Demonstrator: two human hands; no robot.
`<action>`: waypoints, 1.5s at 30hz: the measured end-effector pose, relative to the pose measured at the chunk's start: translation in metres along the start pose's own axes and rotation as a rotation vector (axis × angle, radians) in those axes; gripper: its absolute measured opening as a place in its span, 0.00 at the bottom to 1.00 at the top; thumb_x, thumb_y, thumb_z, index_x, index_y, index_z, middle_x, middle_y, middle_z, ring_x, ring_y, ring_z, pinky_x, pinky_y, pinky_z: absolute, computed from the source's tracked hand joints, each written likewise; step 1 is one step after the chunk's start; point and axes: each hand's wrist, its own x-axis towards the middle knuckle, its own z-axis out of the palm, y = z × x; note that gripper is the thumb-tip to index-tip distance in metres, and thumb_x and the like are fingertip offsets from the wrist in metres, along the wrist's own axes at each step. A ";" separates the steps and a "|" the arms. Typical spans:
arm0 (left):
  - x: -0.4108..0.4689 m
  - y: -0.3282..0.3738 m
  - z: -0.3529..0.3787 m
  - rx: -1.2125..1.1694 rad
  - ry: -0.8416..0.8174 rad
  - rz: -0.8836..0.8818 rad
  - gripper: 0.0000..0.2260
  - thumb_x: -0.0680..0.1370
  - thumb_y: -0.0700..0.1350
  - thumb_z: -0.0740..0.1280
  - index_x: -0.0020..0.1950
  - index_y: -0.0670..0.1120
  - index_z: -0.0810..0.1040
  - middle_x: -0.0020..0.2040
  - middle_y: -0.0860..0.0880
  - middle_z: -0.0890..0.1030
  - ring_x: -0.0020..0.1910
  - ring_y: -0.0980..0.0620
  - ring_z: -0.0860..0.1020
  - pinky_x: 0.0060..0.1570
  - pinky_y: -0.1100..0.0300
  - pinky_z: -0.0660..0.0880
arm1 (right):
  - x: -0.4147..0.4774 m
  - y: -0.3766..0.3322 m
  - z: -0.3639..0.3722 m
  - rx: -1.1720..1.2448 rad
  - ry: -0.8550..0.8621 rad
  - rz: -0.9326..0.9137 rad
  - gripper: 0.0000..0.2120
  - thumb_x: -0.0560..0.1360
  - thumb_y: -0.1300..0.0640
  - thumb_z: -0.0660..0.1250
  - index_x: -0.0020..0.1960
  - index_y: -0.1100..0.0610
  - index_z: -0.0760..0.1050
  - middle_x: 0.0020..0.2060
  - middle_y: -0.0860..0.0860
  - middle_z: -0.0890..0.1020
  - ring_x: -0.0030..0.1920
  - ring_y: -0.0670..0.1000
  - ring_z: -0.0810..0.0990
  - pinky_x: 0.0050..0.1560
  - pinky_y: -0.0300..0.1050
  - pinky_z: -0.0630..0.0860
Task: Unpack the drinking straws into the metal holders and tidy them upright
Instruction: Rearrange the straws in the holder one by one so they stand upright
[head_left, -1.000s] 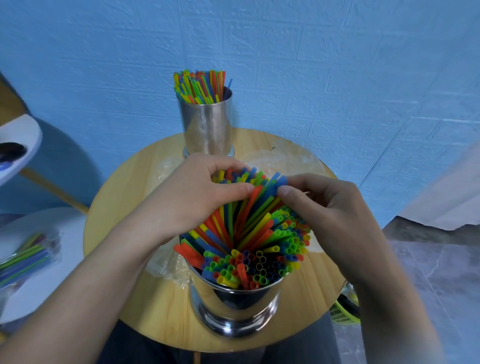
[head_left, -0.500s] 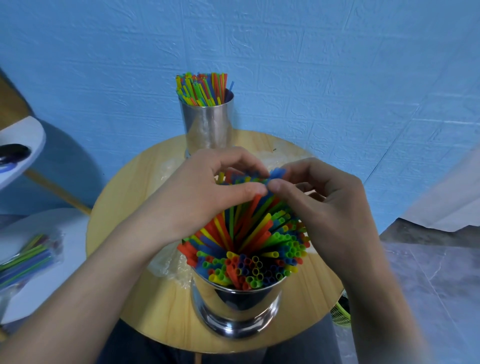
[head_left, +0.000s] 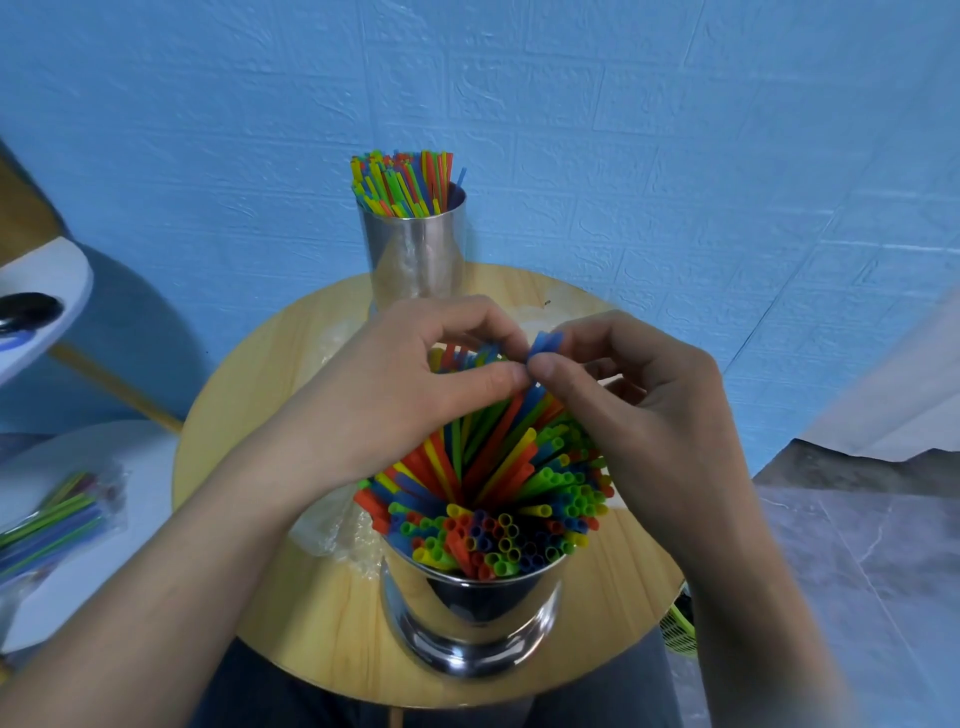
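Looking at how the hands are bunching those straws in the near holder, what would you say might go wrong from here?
The straws lean in a fan toward the far side, gathered only at their tips by the left hand and right hand; letting go may splay them again. The near holder stands close to the table edge, so a sideways pull might tip it. Pinched tips, like the blue ones, may crease.

Near metal holder (head_left: 470, 618) sits at my edge of the table, packed with multicoloured straws (head_left: 493, 499) fanning outward, leaning (not upright). Far metal holder (head_left: 415, 254) stands upright, its straws (head_left: 402, 184) bunched, roughly vertical.
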 end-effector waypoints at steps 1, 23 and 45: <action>0.000 0.002 0.000 -0.008 0.005 0.003 0.03 0.77 0.46 0.74 0.47 0.54 0.83 0.46 0.59 0.85 0.51 0.62 0.82 0.51 0.72 0.73 | 0.000 0.000 0.000 0.001 0.006 -0.002 0.04 0.77 0.55 0.75 0.44 0.47 0.83 0.39 0.46 0.83 0.41 0.51 0.80 0.40 0.47 0.77; -0.004 0.003 -0.002 0.046 0.101 0.065 0.10 0.75 0.53 0.73 0.56 0.57 0.83 0.58 0.59 0.82 0.62 0.58 0.78 0.64 0.57 0.73 | -0.003 -0.007 -0.003 0.068 0.074 -0.064 0.05 0.77 0.57 0.75 0.46 0.46 0.83 0.41 0.43 0.85 0.41 0.44 0.78 0.42 0.39 0.75; 0.003 0.009 -0.010 -0.635 0.427 -0.122 0.02 0.78 0.44 0.69 0.45 0.48 0.79 0.40 0.51 0.85 0.40 0.53 0.83 0.46 0.60 0.79 | -0.005 -0.005 -0.011 0.296 0.143 -0.078 0.06 0.76 0.56 0.71 0.52 0.51 0.84 0.41 0.50 0.88 0.41 0.45 0.83 0.43 0.38 0.76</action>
